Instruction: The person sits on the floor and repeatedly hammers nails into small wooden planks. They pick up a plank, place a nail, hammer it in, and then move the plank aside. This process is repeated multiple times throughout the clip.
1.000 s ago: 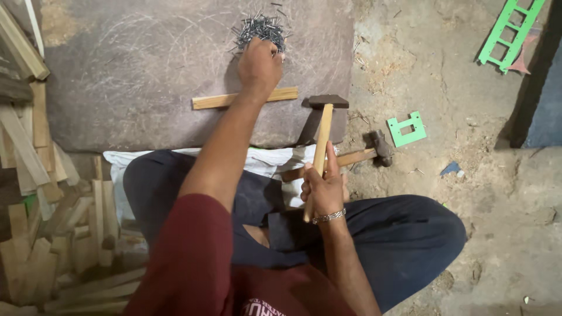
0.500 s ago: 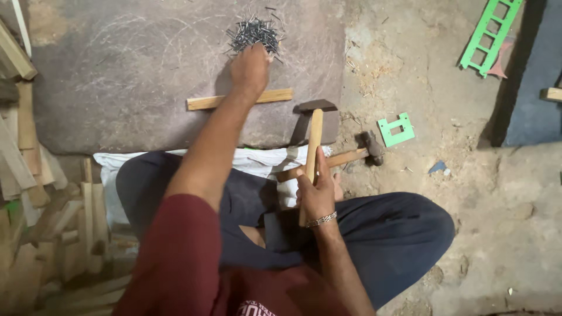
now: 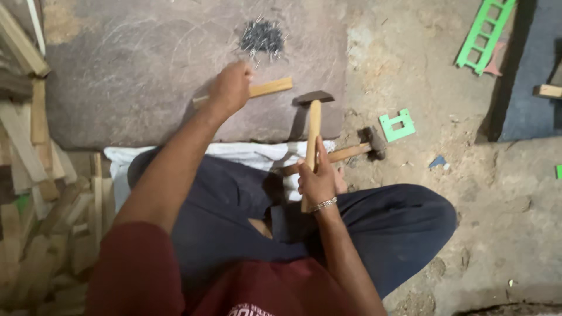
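My left hand (image 3: pixel 231 88) is closed over the left part of a short wooden stick (image 3: pixel 270 88) that lies on a dark stone slab (image 3: pixel 134 64). A pile of small dark nails (image 3: pixel 261 36) sits just beyond the stick on the slab. My right hand (image 3: pixel 316 178) grips the wooden handle of a hammer (image 3: pixel 314 120), held upright with its dark metal head over the slab's near edge. I sit cross-legged behind the slab.
A second hammer (image 3: pixel 351 151) lies on the ground by my right knee. A stack of wooden strips (image 3: pixel 35 175) fills the left side. Green plastic pieces (image 3: pixel 397 126) and a green ladder-shaped piece (image 3: pixel 485 35) lie on the dirt floor at the right. White cloth (image 3: pixel 246 153) lies under my legs.
My left hand has drawn back from the nail pile to the wooden stick. The right hand still holds the hammer upright in about the same place.
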